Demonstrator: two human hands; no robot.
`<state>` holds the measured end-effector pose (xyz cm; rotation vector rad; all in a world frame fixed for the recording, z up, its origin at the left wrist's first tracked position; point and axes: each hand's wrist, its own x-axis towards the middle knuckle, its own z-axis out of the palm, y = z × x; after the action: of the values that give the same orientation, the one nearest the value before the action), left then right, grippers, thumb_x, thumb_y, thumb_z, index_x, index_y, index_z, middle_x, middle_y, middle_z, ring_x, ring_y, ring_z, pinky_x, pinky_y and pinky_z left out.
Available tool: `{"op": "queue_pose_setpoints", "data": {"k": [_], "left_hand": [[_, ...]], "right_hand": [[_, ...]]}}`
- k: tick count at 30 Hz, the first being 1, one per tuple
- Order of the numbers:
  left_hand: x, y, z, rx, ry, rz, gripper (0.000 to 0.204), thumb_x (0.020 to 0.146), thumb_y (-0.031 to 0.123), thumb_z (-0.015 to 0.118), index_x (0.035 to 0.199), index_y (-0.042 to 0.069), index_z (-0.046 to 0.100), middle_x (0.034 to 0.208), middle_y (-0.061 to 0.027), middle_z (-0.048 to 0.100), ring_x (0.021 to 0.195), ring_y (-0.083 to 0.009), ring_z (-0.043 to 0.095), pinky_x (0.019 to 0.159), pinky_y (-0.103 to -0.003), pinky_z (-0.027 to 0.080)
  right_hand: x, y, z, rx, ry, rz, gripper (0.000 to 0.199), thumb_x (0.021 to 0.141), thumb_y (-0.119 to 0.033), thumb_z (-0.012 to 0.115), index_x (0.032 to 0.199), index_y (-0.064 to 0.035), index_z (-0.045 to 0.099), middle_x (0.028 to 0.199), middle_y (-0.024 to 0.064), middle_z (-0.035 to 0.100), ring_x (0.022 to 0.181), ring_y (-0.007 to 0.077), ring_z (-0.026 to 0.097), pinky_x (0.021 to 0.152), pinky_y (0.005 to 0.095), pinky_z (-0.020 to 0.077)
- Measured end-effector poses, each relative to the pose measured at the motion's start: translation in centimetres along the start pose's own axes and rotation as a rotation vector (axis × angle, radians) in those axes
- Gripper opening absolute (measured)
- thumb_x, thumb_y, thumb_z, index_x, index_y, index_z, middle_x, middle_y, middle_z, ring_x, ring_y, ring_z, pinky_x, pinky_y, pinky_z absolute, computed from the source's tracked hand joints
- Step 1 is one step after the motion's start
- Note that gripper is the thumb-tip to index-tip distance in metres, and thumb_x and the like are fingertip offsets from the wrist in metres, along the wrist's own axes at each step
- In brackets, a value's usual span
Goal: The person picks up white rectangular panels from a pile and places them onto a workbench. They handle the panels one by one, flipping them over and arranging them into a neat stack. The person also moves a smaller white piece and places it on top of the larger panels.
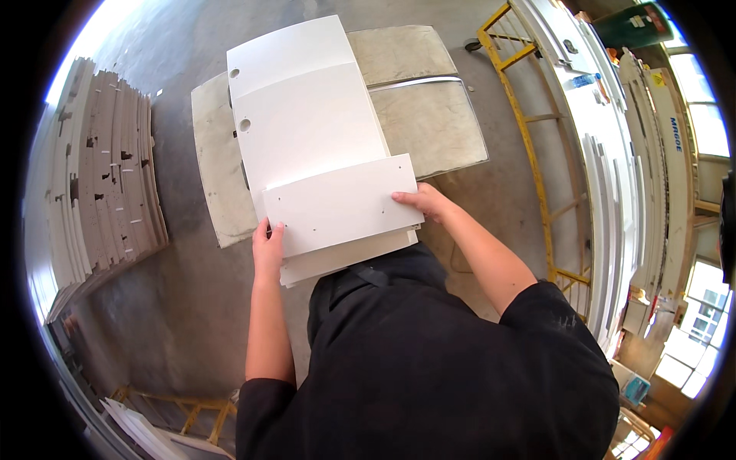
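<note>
A white panel (pixel 341 201) with a few small drilled holes lies between my two hands, over the near end of a stack of white boards. My left hand (pixel 268 249) grips its left edge, thumb on top. On the right edge, my right hand (pixel 426 202) has its thumb over the face, fingers hidden underneath. Beyond it stretches a longer white board (pixel 310 115) with two round holes along its left side. Another white board (pixel 349 257) sticks out below the panel, close to my body.
Worn beige padded boards (pixel 429 126) lie under the stack. Tall piles of flat cardboard (pixel 107 176) stand at the left. To the right are a yellow-framed cart (pixel 529 146) and a long white surface (pixel 590 115) carrying a bottle (pixel 586 80) and strips. Another yellow frame (pixel 188 406) sits at the lower left.
</note>
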<state>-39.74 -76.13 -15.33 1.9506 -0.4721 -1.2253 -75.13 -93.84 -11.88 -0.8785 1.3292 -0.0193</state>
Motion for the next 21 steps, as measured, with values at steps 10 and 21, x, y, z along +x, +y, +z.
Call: {"op": "queue_pose_setpoints", "data": {"k": [10, 21], "left_hand": [[-1.7, 1.2, -0.9, -0.971, -0.187, 0.233, 0.066, 0.104, 0.059, 0.023, 0.108, 0.004, 0.061, 0.134, -0.0144, 0.056, 0.129, -0.0299, 0.045, 0.113, -0.044, 0.030], [-4.9, 2.0, 0.1, -0.937, -0.241, 0.138, 0.063, 0.103, 0.062, 0.024, 0.089, 0.009, 0.055, 0.153, -0.0141, 0.042, 0.140, -0.0321, 0.035, 0.117, -0.047, 0.026]], "right_hand": [[-7.1, 3.5, 0.1, -0.535, 0.300, -0.907, 0.043, 0.075, -0.010, 0.081, 0.115, -0.0088, 0.064, 0.114, 0.0124, 0.069, 0.110, 0.0327, 0.064, 0.098, 0.0375, 0.0507], [-5.3, 9.7, 0.8, -0.523, 0.445, -0.941, 0.045, 0.084, -0.013, 0.069, 0.127, -0.0076, 0.057, 0.131, 0.0172, 0.060, 0.121, 0.0358, 0.059, 0.104, 0.0392, 0.0469]]}}
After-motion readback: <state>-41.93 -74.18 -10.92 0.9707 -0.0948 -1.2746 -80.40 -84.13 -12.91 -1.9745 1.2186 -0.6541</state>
